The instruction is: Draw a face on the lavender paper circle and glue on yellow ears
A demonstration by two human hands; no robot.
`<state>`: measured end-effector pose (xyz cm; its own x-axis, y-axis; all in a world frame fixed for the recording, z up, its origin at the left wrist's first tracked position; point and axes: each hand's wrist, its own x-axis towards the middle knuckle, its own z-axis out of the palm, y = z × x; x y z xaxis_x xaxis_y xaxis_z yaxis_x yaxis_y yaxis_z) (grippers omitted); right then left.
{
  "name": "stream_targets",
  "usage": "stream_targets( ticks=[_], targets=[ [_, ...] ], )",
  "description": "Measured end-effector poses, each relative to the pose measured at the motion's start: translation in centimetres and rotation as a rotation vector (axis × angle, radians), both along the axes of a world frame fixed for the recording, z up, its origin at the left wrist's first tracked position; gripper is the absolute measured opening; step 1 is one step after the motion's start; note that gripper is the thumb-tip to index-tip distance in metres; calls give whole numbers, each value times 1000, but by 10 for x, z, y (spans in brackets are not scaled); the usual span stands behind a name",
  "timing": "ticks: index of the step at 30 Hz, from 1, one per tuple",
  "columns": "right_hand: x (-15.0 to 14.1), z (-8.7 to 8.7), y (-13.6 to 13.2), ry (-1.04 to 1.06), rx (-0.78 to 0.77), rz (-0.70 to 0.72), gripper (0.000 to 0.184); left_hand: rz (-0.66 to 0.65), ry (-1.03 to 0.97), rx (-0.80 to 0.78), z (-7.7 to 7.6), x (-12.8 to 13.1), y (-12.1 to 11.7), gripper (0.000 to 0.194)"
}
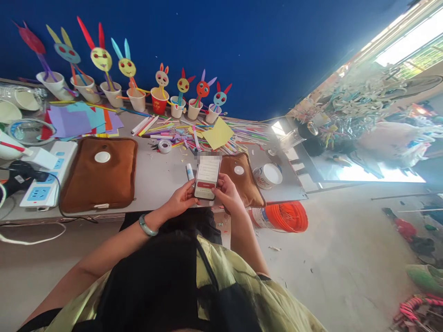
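Observation:
Between my two hands is a smartphone with a lit screen, held upright near the table's front edge. My left hand grips its left side, thumb at the lower corner. On the other side my right hand wraps the phone, its thumb over the lower part of the screen. A glue stick stands just left of the phone. Behind my right hand lies a small brown hot-water bag. The fingers beneath the phone are hidden.
Paper cups with rabbit-faced figures line the blue wall. Several coloured sticks, a yellow paper sheet and a tape roll lie on the table. Leftward are a larger brown bag and a power strip. An orange bucket sits below right.

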<state>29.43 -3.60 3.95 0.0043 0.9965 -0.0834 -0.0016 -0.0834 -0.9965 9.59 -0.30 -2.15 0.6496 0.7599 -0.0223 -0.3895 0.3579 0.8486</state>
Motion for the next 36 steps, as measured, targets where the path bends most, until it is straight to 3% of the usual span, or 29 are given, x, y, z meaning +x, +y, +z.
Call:
stream_targets(
  ticks=[13, 22, 36],
  targets=[
    [-1, 1, 1, -17, -27, -57, 43, -2, 24, -31, 1, 0, 0, 93],
    [-1, 0, 11, -91, 14, -224, 25, -33, 18, -9, 3, -1, 1, 87],
    [1, 5, 30, -141, -71, -353, 50, -18, 17, 27, 0, 1, -1, 86]
  ],
)
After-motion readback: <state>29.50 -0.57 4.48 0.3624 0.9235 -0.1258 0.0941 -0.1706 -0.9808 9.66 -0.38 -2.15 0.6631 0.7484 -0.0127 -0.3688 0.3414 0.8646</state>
